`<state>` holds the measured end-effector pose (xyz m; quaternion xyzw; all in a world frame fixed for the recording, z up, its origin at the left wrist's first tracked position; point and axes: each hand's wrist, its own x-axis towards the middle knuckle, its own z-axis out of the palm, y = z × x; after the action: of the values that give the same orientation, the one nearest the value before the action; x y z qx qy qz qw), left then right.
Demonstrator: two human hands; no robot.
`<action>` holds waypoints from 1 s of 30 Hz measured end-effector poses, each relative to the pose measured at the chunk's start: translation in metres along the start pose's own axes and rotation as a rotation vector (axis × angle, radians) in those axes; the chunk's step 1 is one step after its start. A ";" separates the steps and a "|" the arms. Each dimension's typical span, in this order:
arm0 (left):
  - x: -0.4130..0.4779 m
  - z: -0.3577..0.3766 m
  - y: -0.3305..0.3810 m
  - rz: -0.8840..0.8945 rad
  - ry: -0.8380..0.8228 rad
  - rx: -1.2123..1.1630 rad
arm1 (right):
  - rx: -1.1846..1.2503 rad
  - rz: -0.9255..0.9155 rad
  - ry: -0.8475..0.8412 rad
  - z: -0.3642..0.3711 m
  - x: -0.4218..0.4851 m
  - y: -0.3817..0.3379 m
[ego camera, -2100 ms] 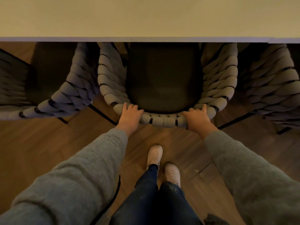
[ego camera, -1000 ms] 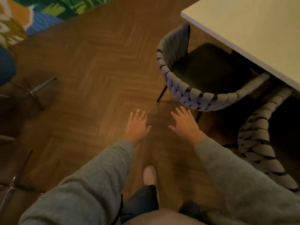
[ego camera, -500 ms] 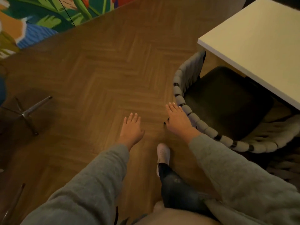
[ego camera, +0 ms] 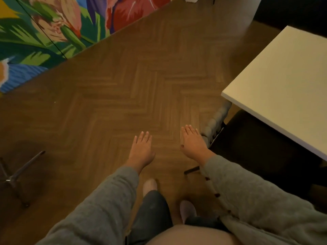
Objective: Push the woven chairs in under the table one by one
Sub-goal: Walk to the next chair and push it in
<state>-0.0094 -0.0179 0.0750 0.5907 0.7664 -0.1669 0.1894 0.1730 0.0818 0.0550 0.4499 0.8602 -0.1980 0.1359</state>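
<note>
A grey woven chair with a dark seat stands at the corner of the white table, its seat partly under the tabletop. My right sleeve hides much of its woven back. My right hand hovers flat with fingers spread, just left of the chair's woven arm; whether it touches the weave I cannot tell. My left hand is held out open over the bare floor, well left of the chair, holding nothing.
Herringbone wood floor stretches ahead and to the left. A wall with a colourful floral mural runs along the far left. Metal legs of another chair stand at the left edge. My feet are below my hands.
Both hands let go of the middle chair's back. I turned and stepped left along the table to its corner; the end chair now lies at my right, both hands open.
</note>
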 end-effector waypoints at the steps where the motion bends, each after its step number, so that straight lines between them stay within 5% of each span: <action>1: 0.018 -0.008 -0.006 0.009 -0.008 0.004 | 0.006 0.017 -0.001 -0.006 0.017 0.002; 16: 0.346 -0.200 -0.093 0.295 -0.037 0.289 | 0.260 0.481 0.113 -0.128 0.268 0.026; 30: 0.598 -0.324 0.094 0.633 -0.020 0.354 | 0.217 0.767 0.173 -0.235 0.410 0.235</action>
<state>-0.0866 0.6643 0.0626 0.8208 0.5029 -0.2357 0.1338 0.1251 0.6072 0.0427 0.7646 0.6125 -0.1843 0.0788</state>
